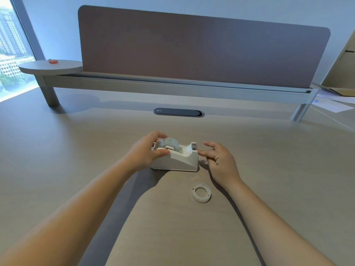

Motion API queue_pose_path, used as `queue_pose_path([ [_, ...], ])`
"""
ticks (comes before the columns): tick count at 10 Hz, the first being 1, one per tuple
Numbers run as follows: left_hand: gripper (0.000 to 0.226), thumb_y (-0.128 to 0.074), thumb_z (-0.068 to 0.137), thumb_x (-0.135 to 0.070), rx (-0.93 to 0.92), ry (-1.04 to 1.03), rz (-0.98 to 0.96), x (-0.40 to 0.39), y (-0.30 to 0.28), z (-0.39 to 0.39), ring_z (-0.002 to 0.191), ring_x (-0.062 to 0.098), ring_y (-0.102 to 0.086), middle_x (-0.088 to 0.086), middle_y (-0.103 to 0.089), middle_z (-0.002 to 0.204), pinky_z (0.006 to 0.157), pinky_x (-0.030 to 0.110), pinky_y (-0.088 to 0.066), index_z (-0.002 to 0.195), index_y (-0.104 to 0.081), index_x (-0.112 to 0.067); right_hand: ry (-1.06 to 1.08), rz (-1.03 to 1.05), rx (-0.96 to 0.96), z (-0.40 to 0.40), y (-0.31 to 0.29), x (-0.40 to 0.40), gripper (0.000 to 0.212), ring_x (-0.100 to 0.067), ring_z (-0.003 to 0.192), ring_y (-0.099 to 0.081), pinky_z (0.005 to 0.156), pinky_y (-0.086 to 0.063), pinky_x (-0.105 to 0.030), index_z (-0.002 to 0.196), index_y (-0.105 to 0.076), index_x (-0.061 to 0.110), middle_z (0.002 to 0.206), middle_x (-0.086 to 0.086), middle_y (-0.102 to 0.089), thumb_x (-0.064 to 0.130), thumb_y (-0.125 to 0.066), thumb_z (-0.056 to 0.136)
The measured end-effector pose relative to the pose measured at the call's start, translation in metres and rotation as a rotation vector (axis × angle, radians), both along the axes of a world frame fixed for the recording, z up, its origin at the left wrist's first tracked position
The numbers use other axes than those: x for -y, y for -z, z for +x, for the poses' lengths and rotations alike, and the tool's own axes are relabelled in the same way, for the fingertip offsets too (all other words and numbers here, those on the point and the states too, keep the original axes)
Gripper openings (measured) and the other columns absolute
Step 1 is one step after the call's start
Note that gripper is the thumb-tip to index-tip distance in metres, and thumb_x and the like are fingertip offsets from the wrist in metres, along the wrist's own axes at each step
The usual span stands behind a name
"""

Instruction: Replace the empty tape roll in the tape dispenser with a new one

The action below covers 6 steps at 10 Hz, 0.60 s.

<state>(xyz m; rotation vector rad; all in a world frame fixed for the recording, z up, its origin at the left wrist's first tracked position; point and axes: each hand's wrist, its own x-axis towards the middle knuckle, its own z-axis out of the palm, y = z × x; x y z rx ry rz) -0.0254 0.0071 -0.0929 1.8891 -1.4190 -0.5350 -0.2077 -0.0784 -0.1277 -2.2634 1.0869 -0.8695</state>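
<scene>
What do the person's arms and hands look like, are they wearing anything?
Both arms are bare all the way to the bottom of the picture, with no sleeves showing. The left hand and right hand wear no gloves, and no rings, watch or bracelets can be seen on them.

Office, desk (76, 150), privacy screen (192, 50)

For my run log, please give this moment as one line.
left hand: on clear tape roll seated in white plastic tape dispenser | right hand: fingers at cutter end | empty white ring core: on desk
</scene>
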Motion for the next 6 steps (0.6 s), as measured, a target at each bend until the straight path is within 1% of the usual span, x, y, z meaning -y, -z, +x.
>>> queue_pose_path([
  [1, 0.049, -0.057, 0.080, -0.023, -0.005, -0.005, 0.001, 0.000, 0.001, -0.001, 0.115, 0.025, -0.045, 0.011, -0.048, 0.132, 0.096, 0.037, -0.040, 0.125, -0.038, -0.018, -0.015, -0.020, -0.086, -0.005, 0.003, 0.002, 0.042, -0.025, 0.124, -0.041, 0.096, -0.031, -0.026, 0.107, -0.065, 0.015, 0.136, -0.008, -0.049, -0.004, -0.037, 0.083],
  [2, 0.056, -0.058, 0.079, -0.023, -0.049, -0.028, 0.012, -0.001, -0.001, -0.002, 0.118, 0.024, -0.044, 0.011, -0.046, 0.134, 0.099, 0.038, -0.039, 0.129, -0.033, -0.017, 0.042, 0.026, -0.024, -0.004, -0.002, 0.000, 0.039, -0.025, 0.126, -0.041, 0.100, -0.031, -0.028, 0.107, -0.065, 0.010, 0.134, -0.011, -0.050, -0.003, -0.036, 0.084],
  [3, 0.060, -0.057, 0.079, -0.026, -0.157, -0.058, -0.009, -0.005, -0.003, -0.006, 0.126, 0.025, -0.039, 0.009, -0.037, 0.142, 0.103, 0.039, -0.035, 0.132, -0.030, -0.016, 0.110, 0.069, 0.151, -0.001, -0.013, -0.005, 0.034, -0.026, 0.112, -0.052, 0.096, -0.039, -0.033, 0.103, -0.065, 0.006, 0.119, -0.014, -0.058, -0.002, -0.039, 0.084],
  [4, 0.054, -0.055, 0.081, -0.027, -0.148, -0.134, -0.079, -0.015, -0.010, -0.011, 0.129, 0.023, -0.035, 0.006, -0.037, 0.143, 0.105, 0.039, -0.033, 0.130, -0.034, -0.016, 0.104, 0.111, 0.239, 0.002, -0.030, -0.020, 0.029, -0.015, 0.094, -0.051, 0.086, -0.042, -0.026, 0.102, -0.064, 0.006, 0.108, -0.010, -0.061, 0.002, -0.040, 0.086],
  [5, 0.034, -0.051, 0.084, -0.022, -0.074, -0.152, -0.205, -0.034, -0.022, -0.021, 0.116, 0.017, -0.044, 0.008, -0.051, 0.128, 0.093, 0.031, -0.037, 0.117, -0.049, -0.013, 0.022, 0.130, 0.222, 0.005, -0.048, -0.045, 0.024, -0.013, 0.086, -0.051, 0.070, -0.040, -0.018, 0.099, -0.065, 0.009, 0.103, -0.007, -0.063, 0.008, -0.044, 0.087],
  [6, 0.012, -0.053, 0.083, -0.018, -0.175, 0.019, -0.205, -0.076, -0.023, -0.039, 0.093, 0.012, -0.054, 0.002, -0.060, 0.100, 0.078, 0.018, -0.043, 0.093, -0.057, -0.022, -0.189, 0.230, 0.190, -0.010, -0.057, -0.088, 0.019, -0.013, 0.074, -0.055, 0.062, -0.040, -0.012, 0.087, -0.066, 0.021, 0.086, -0.002, -0.065, 0.011, -0.050, 0.085],
])
